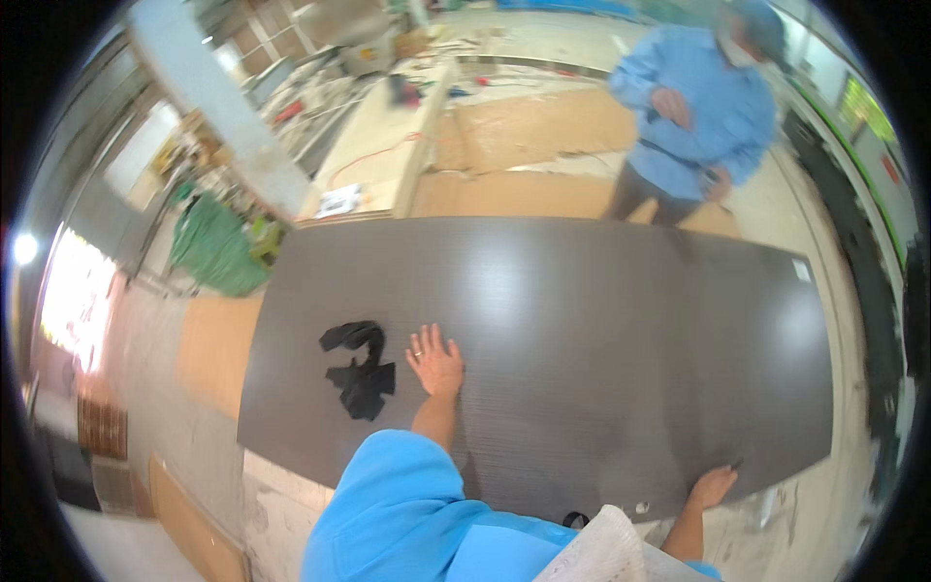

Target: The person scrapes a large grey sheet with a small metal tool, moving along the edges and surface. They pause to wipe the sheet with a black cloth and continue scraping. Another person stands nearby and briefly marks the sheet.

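A large dark grey-brown panel [582, 388] with a fine grain lies flat in front of me. My left hand [436, 364] rests on it palm down, fingers spread, a ring on one finger. Just left of that hand lies a crumpled black cloth [367, 385], apart from the fingers. At the panel's near right edge, my right hand [714, 487] is closed with a small dark object [737, 464] poking out beyond the fingers. Its kind is too small to make out.
Across the panel stands a person in a blue jacket [693, 107]. Behind it are a long pale bench [388, 155] and brown sheets [533, 126]. A green sack [215, 247] sits by a pillar [218, 107] at the left. A white label [801, 271] marks the panel's far right corner.
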